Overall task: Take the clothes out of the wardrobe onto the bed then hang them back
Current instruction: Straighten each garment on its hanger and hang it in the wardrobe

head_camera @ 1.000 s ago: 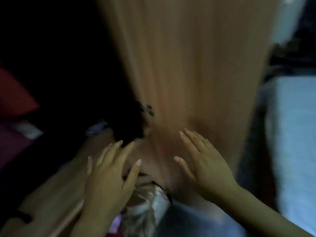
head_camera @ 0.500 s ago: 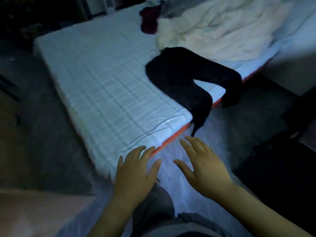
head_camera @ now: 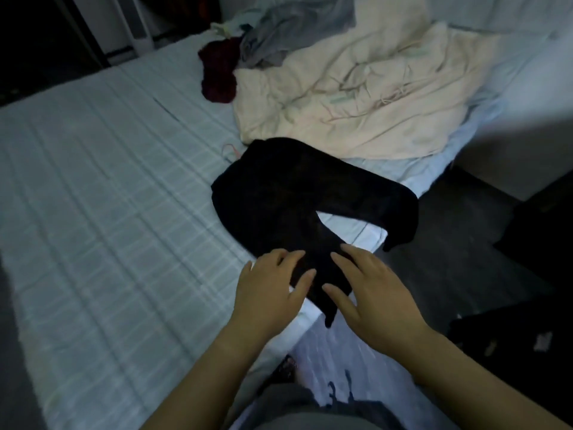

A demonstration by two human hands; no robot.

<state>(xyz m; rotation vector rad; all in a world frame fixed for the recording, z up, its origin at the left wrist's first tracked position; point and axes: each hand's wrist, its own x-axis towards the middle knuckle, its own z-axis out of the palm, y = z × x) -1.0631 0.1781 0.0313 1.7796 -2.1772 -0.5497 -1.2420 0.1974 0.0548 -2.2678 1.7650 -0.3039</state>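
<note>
A black pair of trousers (head_camera: 288, 193) lies on the white striped mattress (head_camera: 108, 197), its two legs hanging over the near right edge. My left hand (head_camera: 268, 287) and my right hand (head_camera: 369, 293) hover with spread, straight fingers over the nearer trouser leg, fingertips at or just above the fabric. Neither hand grips anything. A dark red garment (head_camera: 218, 72) and a grey garment (head_camera: 285, 35) lie at the far end of the bed. The wardrobe is out of view.
A crumpled cream duvet (head_camera: 366, 88) covers the far right of the bed. Dark floor (head_camera: 449, 265) runs along the right side, with dark furniture (head_camera: 539, 231) beyond. A white frame (head_camera: 136, 29) stands behind the bed.
The view swung from the wooden wardrobe door to the bed. Both hands moved forward from the mattress edge to over the black trousers' nearer leg.
</note>
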